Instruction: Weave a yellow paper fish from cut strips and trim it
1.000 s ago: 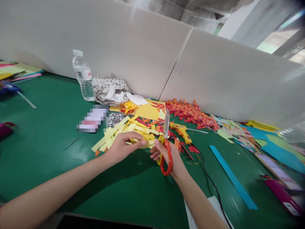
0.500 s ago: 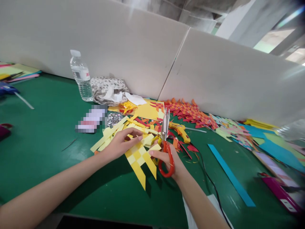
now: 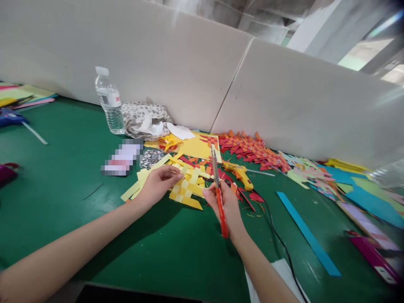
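Note:
My left hand pinches a woven piece of yellow paper strips just above the green table. My right hand grips red-handled scissors, blades pointing away from me and seen edge-on beside the woven piece. Behind both hands lies a heap of loose yellow, orange and red paper strips.
A water bottle and a patterned cloth stand by the white partition. A yellow glue gun with a black cord, woven red-orange paper fish, a blue strip and coloured sheets lie to the right.
The woven yellow piece came up out of the strip heap, hung down toward me, then was turned flat. The scissors rotated so their blades now show edge-on.

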{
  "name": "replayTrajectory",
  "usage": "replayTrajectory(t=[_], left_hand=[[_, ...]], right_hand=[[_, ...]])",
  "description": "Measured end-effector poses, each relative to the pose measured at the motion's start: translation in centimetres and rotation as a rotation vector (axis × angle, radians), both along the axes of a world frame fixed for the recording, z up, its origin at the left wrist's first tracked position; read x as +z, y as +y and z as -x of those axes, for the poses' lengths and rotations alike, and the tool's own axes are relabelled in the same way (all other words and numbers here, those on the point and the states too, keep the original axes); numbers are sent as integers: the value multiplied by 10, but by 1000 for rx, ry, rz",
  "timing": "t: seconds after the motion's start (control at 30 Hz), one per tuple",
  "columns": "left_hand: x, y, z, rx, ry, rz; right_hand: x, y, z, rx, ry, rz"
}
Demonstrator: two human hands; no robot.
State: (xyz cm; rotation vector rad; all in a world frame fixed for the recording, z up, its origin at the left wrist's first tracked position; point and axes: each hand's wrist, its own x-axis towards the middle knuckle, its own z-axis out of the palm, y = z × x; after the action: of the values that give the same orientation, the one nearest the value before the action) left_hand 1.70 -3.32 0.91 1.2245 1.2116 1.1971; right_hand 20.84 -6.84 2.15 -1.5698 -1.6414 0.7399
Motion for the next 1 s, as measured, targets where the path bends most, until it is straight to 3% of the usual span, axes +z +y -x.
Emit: replayTrajectory(t=[0.27, 1.0], left_hand=[[2, -7, -3, 8, -153, 10], [6, -15, -9, -66, -154, 19]], right_hand=[[-2, -4, 11, -33, -394, -13], [0, -4, 14, 35, -430, 31]])
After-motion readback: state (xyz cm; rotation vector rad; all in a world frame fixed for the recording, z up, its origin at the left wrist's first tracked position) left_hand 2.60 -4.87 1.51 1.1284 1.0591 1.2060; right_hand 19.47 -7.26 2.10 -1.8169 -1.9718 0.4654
